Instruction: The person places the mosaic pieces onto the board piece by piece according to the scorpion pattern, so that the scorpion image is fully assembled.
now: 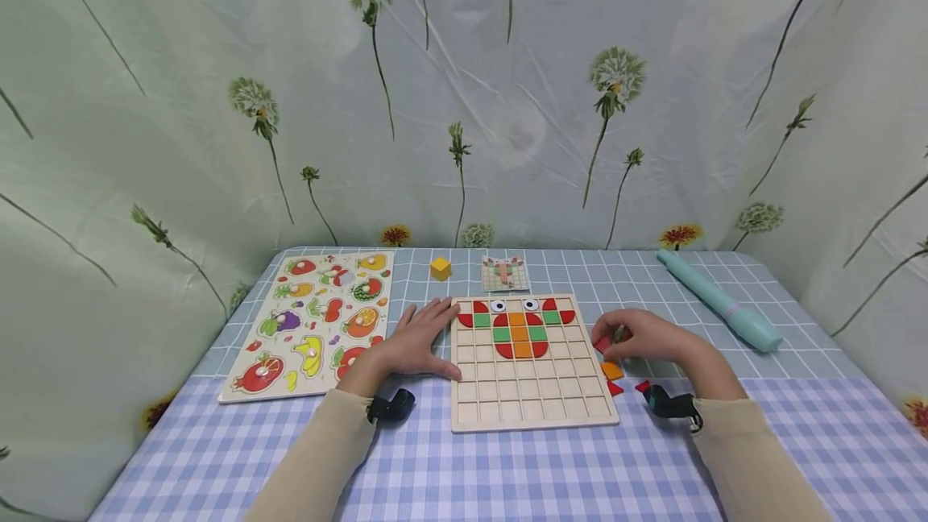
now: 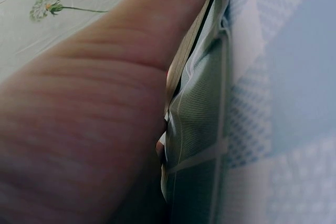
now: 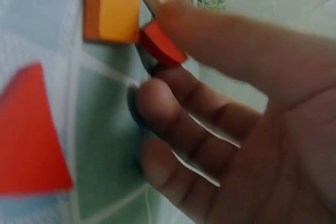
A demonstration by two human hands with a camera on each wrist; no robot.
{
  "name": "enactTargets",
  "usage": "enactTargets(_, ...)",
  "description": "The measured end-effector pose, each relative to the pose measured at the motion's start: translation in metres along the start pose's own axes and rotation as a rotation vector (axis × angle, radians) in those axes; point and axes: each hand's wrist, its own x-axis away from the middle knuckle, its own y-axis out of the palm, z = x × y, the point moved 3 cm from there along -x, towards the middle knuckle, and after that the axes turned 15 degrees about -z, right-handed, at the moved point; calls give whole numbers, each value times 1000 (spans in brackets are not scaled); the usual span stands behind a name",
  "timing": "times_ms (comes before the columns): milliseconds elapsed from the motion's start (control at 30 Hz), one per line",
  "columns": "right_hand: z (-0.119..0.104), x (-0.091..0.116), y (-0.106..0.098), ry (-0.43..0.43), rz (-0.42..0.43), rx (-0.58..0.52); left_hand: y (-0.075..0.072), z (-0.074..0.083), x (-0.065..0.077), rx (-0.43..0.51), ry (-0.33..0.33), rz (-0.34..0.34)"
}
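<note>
My left hand (image 1: 416, 342) lies with fingers spread at the left edge of a gridded wooden puzzle board (image 1: 536, 405), its fingertips and thumb touching the rim. Red, green and orange tiles and two eye discs fill part of the board's upper rows. Just off the board's right edge, my right hand (image 1: 645, 335) pinches a small red tile (image 3: 164, 45) between thumb and fingers, low over the cloth. An orange tile (image 3: 113, 6) lies beside it, with red triangular tiles (image 1: 615, 388) nearby. In the left wrist view, the hand and cloth hide most of the board.
A fruit peg puzzle (image 1: 312, 329) lies to the left. Behind the board are a yellow cube (image 1: 440, 268) and a small pattern card (image 1: 505, 274). A teal tapered object (image 1: 718, 300) lies at the back right. A flower-printed curtain (image 1: 464, 103) hangs behind the table.
</note>
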Motion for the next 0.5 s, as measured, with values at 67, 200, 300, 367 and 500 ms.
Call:
enactTargets(67, 1, 3, 0, -16, -28, 2, 0, 0, 0, -1, 1, -2)
enactTargets(200, 1, 7, 2, -23, -80, -7, -1, 0, 1, -3, -5, -5)
enactTargets(300, 1, 7, 3, -24, -102, -15, -1, 1, 1, -2, -7, -3)
enactTargets(367, 1, 7, 3, -30, -106, -6, -1, 1, 1, -5, -8, -5)
enactTargets(500, 0, 6, 3, -51, -89, 15, -1, 0, 1, -9, -4, -4)
